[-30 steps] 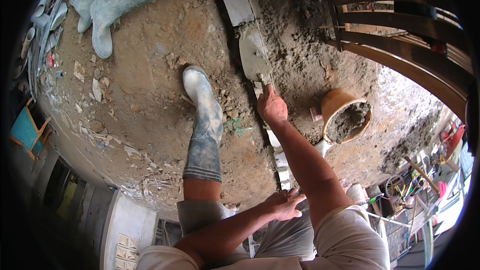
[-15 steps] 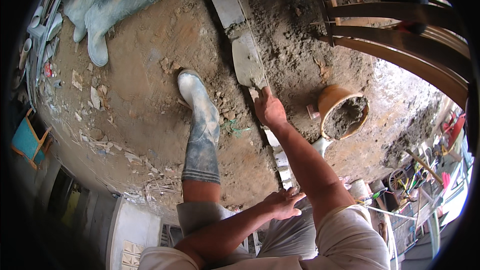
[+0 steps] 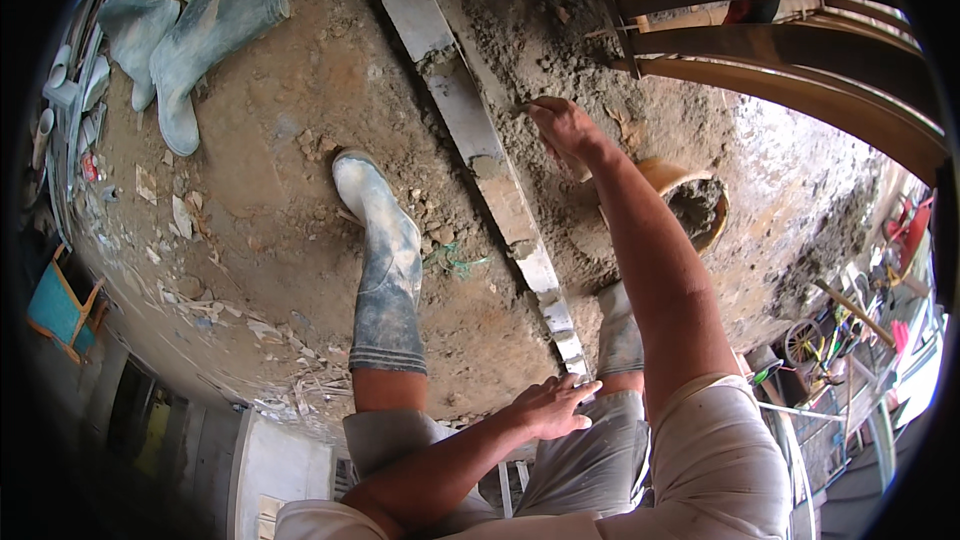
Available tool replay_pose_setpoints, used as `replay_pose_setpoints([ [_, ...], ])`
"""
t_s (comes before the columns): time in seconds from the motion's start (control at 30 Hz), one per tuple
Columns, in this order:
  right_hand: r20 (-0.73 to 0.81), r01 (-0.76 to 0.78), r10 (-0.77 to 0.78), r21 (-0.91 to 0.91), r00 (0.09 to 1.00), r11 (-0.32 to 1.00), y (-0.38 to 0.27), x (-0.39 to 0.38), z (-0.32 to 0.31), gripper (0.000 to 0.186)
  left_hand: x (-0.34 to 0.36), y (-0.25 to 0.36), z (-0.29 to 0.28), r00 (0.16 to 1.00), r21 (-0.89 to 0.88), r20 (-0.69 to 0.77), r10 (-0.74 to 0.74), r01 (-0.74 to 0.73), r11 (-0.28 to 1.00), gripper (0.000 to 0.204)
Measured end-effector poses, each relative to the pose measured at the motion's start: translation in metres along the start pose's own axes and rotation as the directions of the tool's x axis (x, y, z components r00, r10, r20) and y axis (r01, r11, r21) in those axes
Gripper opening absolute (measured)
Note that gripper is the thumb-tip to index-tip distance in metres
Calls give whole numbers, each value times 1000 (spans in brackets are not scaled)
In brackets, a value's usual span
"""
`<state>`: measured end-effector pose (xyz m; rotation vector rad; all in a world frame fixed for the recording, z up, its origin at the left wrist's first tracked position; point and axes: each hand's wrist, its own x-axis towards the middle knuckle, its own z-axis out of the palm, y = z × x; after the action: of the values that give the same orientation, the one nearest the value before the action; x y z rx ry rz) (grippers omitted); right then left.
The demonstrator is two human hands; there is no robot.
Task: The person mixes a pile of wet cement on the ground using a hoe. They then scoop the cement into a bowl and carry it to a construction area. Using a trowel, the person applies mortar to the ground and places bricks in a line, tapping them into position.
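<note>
My right hand (image 3: 568,132) is closed above the soil, to the right of a low row of blocks (image 3: 462,110). It grips a trowel, whose blade is hard to make out behind the hand and in the blur. Grey mortar (image 3: 488,168) lies in patches along the row. Just right of my forearm stands an orange bucket (image 3: 668,176) with grey mortar inside, partly covered by the arm. My left hand (image 3: 556,408) holds nothing, its fingers apart, over my right knee near the close end of the row.
My boots (image 3: 385,270) straddle the row. Another pair of rubber boots (image 3: 205,45) lies at the far left. Curved dark slats (image 3: 770,45) reach in at the upper right. Rubble (image 3: 215,305) covers ground at left; tools and clutter (image 3: 840,340) lie at right.
My right hand has lifted off the row and moved up and right, taking the trowel blade off the blocks. The view has shifted somewhat. My left hand stays by the knee.
</note>
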<state>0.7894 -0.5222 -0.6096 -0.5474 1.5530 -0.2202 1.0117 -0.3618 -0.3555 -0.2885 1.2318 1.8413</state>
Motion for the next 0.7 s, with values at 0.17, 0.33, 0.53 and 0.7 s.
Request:
replay_pose_setpoints([
  [0.17, 127, -99, 93, 44, 988, 994, 6, -7, 5, 41, 2, -3, 10, 996, -26, -85, 14, -16, 1000, 72],
  [0.33, 31, 87, -85, -71, 996, 994, 34, -13, 4, 43, 2, 4, -2, 1000, -40, -19, 0, 0, 999, 72],
  [0.53, -55, 38, -38, 4, 998, 999, -4, -4, 23, 46, 4, 6, -4, 1000, -55, -22, -11, 10, 998, 73],
  [0.7, -309, 156, -264, -332, 914, 930, 48, -41, 58, 29, 7, 1, 3, 999, -75, -37, -2, -1, 997, 71],
])
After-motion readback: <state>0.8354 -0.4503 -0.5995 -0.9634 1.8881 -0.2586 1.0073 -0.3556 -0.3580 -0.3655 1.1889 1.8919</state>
